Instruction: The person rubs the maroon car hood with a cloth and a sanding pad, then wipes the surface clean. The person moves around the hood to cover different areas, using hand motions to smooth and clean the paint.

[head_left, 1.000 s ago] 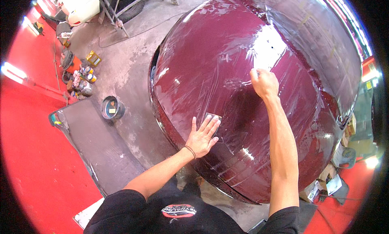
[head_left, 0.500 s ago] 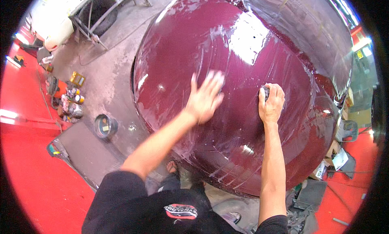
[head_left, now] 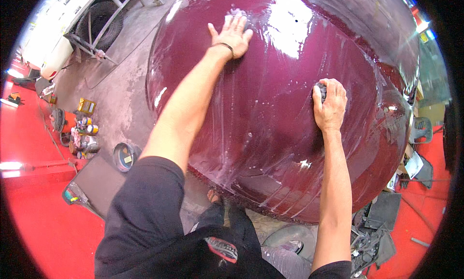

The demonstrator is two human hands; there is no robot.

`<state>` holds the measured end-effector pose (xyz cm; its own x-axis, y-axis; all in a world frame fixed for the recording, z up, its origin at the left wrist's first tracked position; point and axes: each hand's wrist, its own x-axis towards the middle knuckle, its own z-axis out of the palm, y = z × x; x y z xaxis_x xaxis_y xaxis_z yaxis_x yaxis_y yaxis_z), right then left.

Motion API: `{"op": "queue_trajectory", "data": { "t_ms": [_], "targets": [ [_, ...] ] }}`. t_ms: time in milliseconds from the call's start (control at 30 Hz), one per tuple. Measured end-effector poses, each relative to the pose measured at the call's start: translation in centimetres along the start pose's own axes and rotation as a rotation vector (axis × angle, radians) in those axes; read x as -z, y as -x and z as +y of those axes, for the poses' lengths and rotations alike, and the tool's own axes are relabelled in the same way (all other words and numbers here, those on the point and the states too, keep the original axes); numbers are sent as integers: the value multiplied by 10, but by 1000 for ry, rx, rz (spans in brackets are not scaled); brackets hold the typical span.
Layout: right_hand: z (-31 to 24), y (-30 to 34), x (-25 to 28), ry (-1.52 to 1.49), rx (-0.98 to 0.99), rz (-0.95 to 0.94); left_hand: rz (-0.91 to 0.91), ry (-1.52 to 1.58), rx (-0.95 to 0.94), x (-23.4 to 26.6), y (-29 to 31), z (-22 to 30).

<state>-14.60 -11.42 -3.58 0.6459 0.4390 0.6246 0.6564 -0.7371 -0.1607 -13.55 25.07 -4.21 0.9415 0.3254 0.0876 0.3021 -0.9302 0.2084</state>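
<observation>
Head view: left hand spread flat on wet maroon car panel, right hand closed around dark sanding block pressed mid-panel. Stiff, heavy, slippery with suds; likely best steadied by flat palm.

The scene is brightly and evenly lit from above. A strong white glare is thrown on the wet maroon panel near its top, with smaller highlights along its edges. Soft shadows are cast beneath the forearms. Straight lines are bent toward the rim, and the corners are blacked out by the fisheye.
</observation>
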Motion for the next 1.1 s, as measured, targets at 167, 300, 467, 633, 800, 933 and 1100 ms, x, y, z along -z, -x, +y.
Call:
{"op": "queue_trajectory", "data": {
  "t_ms": [167,300,467,633,800,933,1100],
  "targets": [
    [13,14,-6,87,-76,3,107,7,-324,-54,191,31],
    [-16,18,-10,140,-121,76,-118,124,-407,-51,353,9],
    [-13,26,-10,207,-144,94,16,-55,-515,-41,195,47],
    [-22,13,-12,131,-92,132,-75,3,-163,1,4,102],
    [-6,21,-18,149,-128,127,46,-78,-404,-52,174,79],
    [-12,27,-17,146,-182,71,-238,-70,-485,-66,371,35],
    [-30,50,-7,158,-168,79,-52,-124,-501,-49,267,60]
  ]
}}
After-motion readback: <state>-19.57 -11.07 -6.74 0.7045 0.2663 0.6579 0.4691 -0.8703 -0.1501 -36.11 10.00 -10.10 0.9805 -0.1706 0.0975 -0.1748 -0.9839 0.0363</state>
